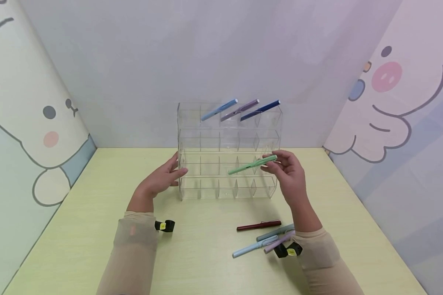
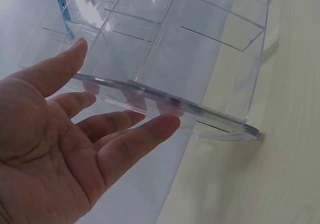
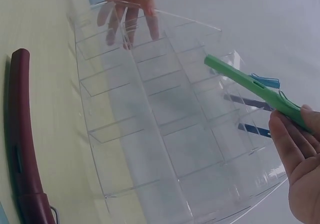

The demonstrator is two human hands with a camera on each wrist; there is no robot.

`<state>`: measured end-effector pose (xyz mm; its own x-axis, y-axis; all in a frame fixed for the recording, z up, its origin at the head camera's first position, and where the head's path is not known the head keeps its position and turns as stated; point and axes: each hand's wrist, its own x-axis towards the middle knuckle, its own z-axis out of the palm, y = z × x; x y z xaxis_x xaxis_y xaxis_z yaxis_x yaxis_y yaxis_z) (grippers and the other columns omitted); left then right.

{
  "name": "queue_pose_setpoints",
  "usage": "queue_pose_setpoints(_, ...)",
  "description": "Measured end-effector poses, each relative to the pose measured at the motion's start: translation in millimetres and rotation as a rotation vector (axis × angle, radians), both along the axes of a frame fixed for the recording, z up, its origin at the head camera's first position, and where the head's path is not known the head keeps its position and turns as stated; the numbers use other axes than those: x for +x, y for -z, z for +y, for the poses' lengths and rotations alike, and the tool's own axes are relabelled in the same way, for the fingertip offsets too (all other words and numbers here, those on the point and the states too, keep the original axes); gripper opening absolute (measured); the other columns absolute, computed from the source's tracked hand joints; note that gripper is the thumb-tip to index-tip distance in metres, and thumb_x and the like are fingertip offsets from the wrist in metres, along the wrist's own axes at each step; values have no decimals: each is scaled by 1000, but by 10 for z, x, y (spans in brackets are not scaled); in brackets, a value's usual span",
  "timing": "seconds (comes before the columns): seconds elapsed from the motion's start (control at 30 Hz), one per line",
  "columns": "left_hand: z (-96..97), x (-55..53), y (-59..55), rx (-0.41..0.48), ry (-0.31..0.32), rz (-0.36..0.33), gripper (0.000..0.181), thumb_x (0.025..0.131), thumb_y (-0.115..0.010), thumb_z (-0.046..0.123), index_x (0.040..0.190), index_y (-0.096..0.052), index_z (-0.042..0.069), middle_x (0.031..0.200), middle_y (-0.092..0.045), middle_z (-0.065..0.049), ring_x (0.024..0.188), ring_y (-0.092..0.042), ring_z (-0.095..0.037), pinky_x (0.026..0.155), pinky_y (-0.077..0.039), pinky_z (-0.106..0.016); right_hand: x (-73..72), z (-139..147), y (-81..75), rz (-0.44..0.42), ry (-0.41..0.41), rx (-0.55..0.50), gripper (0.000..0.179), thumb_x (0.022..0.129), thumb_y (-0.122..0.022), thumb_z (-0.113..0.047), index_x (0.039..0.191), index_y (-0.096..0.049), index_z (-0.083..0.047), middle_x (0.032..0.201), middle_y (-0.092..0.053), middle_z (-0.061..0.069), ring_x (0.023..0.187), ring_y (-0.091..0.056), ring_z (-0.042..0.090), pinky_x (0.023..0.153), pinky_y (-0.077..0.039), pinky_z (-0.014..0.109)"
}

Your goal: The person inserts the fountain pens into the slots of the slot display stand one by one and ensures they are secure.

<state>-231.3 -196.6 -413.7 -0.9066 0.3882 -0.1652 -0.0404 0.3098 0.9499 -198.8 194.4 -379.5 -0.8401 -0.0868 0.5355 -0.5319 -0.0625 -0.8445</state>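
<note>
A clear acrylic pen rack [image 1: 229, 180] with several tiers of compartments stands upright on the table. My left hand [image 1: 165, 177] is at its left side, fingers extended along the side panel [image 2: 165, 97] and thumb toward the front. Between thumb and fingers, my right hand [image 1: 289, 170] pinches a light green pen [image 1: 252, 164] by its clipped end. The pen slants down to the left, overlapping the lower tiers in the head view. Across the top tier lean a light blue pen [image 1: 219, 110], a purple pen [image 1: 240, 110] and a dark blue pen [image 1: 260, 110].
On the table in front of the rack lies a dark red pen [image 1: 259, 225]. Nearer the right forearm, a grey-green pen [image 1: 275, 232], a pale blue pen [image 1: 254, 246] and a lilac pen [image 1: 278, 241] lie close together. A pale wall [image 1: 133, 82] rises behind the rack.
</note>
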Motion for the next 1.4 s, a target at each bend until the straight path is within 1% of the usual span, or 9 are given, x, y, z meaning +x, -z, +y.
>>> queue_pose_setpoints(0.1, -7, 2, 1, 1, 0, -1, 81, 101, -53, 43, 156, 5, 43, 165, -9, -1, 133, -45, -46, 112, -24, -67, -11, -13, -5, 15, 15, -76, 34, 95, -60, 1, 127, -49, 8, 115, -67, 19, 98, -71, 17, 85, -57, 37)
queue_pose_setpoints(0.3, -21, 6, 5, 2, 4, 4, 84, 98, -55, 49, 155, 6, 45, 166, -7, -1, 133, -45, -46, 112, -25, -66, -25, -68, -26, 34, 68, -212, 33, 94, -61, 2, 125, -50, 4, 111, -68, 12, 99, -71, 21, 87, -56, 39)
queue_pose_setpoints(0.5, -17, 17, -5, 5, -3, 11, 78, 99, -56, 46, 152, 1, 53, 165, -10, 3, 138, -42, -38, 111, -33, -60, -18, -118, -52, 66, 89, -307, 34, 93, -60, 7, 125, -49, 7, 113, -68, 17, 99, -71, 23, 87, -57, 40)
queue_pose_setpoints(0.6, -14, 25, -5, 7, -2, 9, 79, 98, -56, 47, 152, 2, 52, 165, -10, 2, 138, -42, -39, 111, -33, -60, -21, -133, -56, 79, 93, -332, 35, 93, -60, 9, 125, -48, 10, 113, -67, 20, 96, -72, 23, 86, -57, 41)
queue_pose_setpoints(0.73, -2, 28, -1, 9, 4, 0, 83, 97, -56, 50, 154, 4, 48, 165, -8, -1, 136, -44, -41, 113, -28, -62, -56, -140, -51, 83, 101, -344, 35, 92, -60, 9, 125, -48, 10, 113, -66, 23, 95, -73, 24, 86, -57, 41)
queue_pose_setpoints(0.87, 9, 21, -4, -1, 2, -9, 84, 96, -57, 51, 155, 4, 47, 166, -9, -2, 132, -48, -44, 114, -24, -64, -147, -140, -83, 79, 97, -352, 33, 92, -60, 8, 124, -50, 8, 112, -67, 21, 96, -73, 24, 86, -57, 40)
queue_pose_setpoints(1.1, 9, 3, -3, 1, 1, 5, 84, 97, -56, 49, 156, 5, 44, 166, -9, -6, 129, -50, -45, 113, -23, -66, -366, -211, -314, 86, 91, -345, 32, 92, -64, 5, 122, -53, 7, 112, -66, 20, 98, -71, 24, 87, -57, 39)
queue_pose_setpoints(1.2, 2, 3, -4, -1, 3, 3, 85, 97, -56, 50, 156, 6, 43, 166, -8, -6, 130, -50, -45, 113, -24, -65, -442, -260, -410, 101, 95, -318, 32, 91, -64, 3, 122, -53, 7, 111, -66, 21, 95, -71, 24, 86, -57, 38)
queue_pose_setpoints(1.4, -20, -4, 16, -30, -12, -25, 85, 94, -57, 56, 153, 6, 50, 166, -8, -4, 124, -54, -48, 115, -17, -66, -590, -359, -540, 126, 87, -249, 30, 91, -65, 2, 120, -57, 2, 109, -66, 18, 91, -72, 22, 86, -57, 38)
